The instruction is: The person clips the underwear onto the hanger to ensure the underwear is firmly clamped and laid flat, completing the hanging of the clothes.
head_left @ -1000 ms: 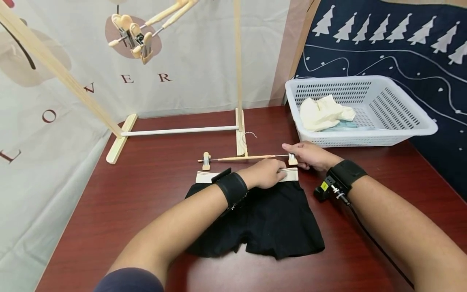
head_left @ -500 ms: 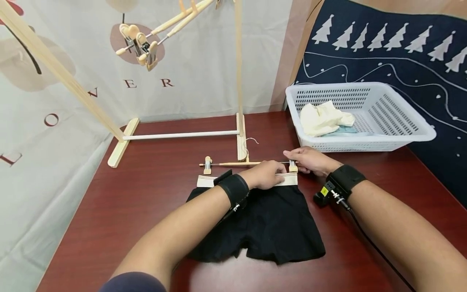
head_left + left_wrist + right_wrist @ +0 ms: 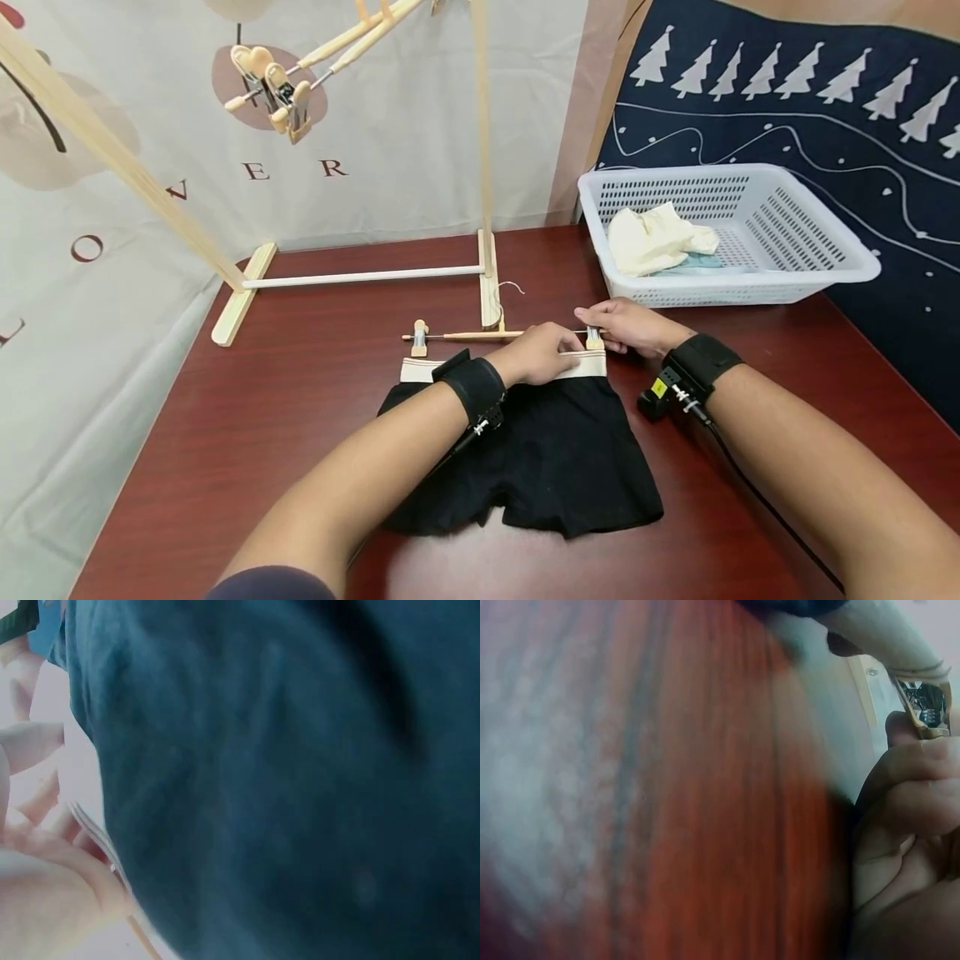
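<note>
Two clips, neither visibly fastened | right hand (image 3: 626,327) pinches right clip (image 3: 593,337) at waistband (image 3: 581,364) | left hand (image 3: 540,354) grips shorts (image 3: 525,450) | left clip (image 3: 419,337) clear of fabric on surface (image 3: 300,392)

clip (image 3: 594,337) | your right hand (image 3: 626,327) draws it toward 6 o'clock | meets waistband (image 3: 581,364)

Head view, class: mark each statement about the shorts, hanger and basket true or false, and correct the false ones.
1. The black shorts lie flat on the table. True.
2. The right hand pinches the hanger's right clip. True.
3. The basket holds nothing. False: pale cloth lies in it.
4. The left hand hangs in the air. False: it rests on the waistband.
5. The hanger's left clip grips the waistband. False: it sits just behind it.
</note>
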